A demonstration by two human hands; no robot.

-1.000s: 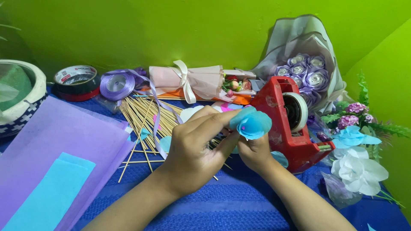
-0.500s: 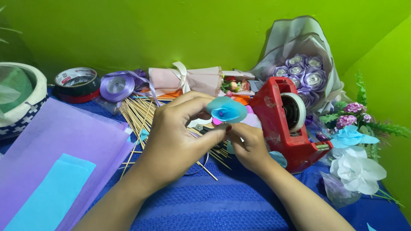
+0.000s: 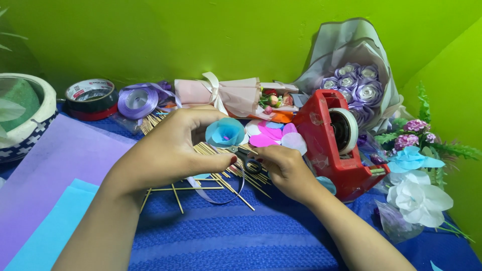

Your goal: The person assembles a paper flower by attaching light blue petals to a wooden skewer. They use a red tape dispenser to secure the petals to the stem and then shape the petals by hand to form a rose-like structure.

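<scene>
My left hand (image 3: 173,148) holds a small blue paper flower (image 3: 225,132) between thumb and fingers, above a pile of thin wooden sticks (image 3: 216,173). My right hand (image 3: 283,168) lies just right of it, fingers curled on the flower's stem near small dark scissors (image 3: 247,159). A loose loop of pale ribbon (image 3: 221,193) hangs below the hands. Pink and white paper petals (image 3: 278,136) lie behind the flower.
A red tape dispenser (image 3: 336,143) stands right of my hands. Behind are a wrapped purple rose bouquet (image 3: 354,80), a small pink bouquet (image 3: 228,95), a purple ribbon spool (image 3: 136,100) and a tape roll (image 3: 91,96). Purple and blue paper sheets (image 3: 45,185) lie left; paper flowers (image 3: 416,193) right.
Both hands moved the blue flower left and down, away from the tape dispenser, closer to the sticks.
</scene>
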